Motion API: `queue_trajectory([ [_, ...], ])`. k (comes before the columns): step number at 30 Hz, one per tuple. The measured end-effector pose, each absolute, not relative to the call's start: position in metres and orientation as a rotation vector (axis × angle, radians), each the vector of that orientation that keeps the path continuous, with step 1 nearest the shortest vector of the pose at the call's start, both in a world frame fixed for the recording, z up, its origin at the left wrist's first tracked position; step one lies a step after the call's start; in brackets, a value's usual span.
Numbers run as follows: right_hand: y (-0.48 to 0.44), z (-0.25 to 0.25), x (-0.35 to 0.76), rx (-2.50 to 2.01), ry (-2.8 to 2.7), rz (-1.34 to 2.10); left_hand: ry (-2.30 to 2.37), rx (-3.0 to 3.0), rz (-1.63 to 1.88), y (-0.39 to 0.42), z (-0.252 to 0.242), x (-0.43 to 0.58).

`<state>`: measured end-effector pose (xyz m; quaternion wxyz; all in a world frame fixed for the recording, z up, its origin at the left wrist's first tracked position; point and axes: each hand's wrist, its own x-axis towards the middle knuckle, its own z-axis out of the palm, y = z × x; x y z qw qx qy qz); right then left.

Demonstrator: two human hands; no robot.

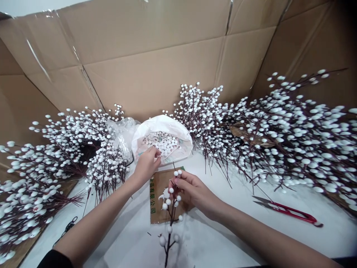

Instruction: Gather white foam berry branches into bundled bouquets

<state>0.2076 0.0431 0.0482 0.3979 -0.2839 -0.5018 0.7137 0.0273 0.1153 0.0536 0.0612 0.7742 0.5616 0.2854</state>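
Grasping with the right hand [192,188] a thin, dark-brown, branching stem with round white berries [171,220], pinched toward its upper end between thumb and fingers, with the lower part running down below the grip. Holding it over a brown, rectangular piece of cardboard with green printed characters [162,179], set beneath the grip on a smooth white tabletop [223,243]. Has the left hand [147,163] beyond the grip and to its left, fingers curled at the mouth of an open, white plastic bag [161,124], close by a pile of small, round, loose white berries [169,145]; cannot tell if pinching a berry there or not. Shows, beside the bag and farther left of the grip, some crumpled clear plastic film [122,134]. Has, well left of the grip, a wide heap of brown-stemmed, white-berried branches [60,137], and right of the grip, a second, bushier heap of white-berried branches [301,130], both before tall, creased brown cardboard panels [153,74]. Includes, right of the grip, red-handled snips with dark, pointed metal blades [291,211], lying flat
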Motion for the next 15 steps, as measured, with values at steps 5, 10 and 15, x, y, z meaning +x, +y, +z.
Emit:
queue_trajectory([
  [5,0.043,0.049,0.209,-0.782,-1.206,1.85,1.289,1.874,1.113,0.065,0.061,0.021],
  [10,0.043,0.049,0.208,-0.828,-1.121,1.904,1.183,1.293,1.149,0.03,0.056,0.021],
  [15,0.045,0.048,0.206,-0.893,-0.998,1.979,1.125,1.107,1.104,0.023,0.049,0.022],
])
